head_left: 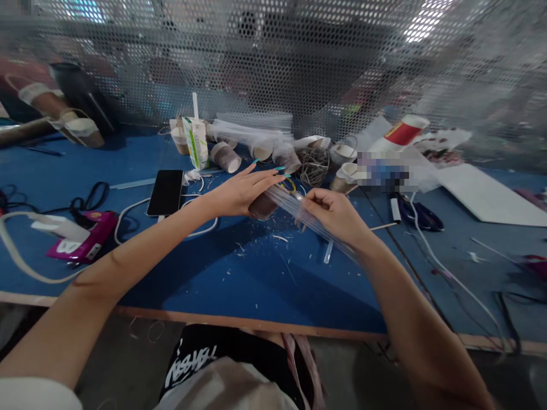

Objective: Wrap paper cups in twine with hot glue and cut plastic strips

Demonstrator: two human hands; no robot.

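Clear strips (294, 205) are pinched by right fingers (315, 199); brown piece (261, 208) is partly covered by spread left fingers (264, 183); carton (197, 143) print beyond is illegible

Pretty sure this is a craft workshop, the hands-on assembly kind. The blue workbench (239, 293) is sprinkled with tiny offcuts (281, 238), and a perforated metal screen (265, 68) runs along the back. There's a magenta corded gadget (96, 236), a messy wiry coil (313, 166), a bunch of little cups (225, 158), plus clear strips (294, 208) being worked by hand. Phone (166, 192) and drink carton (196, 143) parked right there too, so somebody's regular spot, lol.
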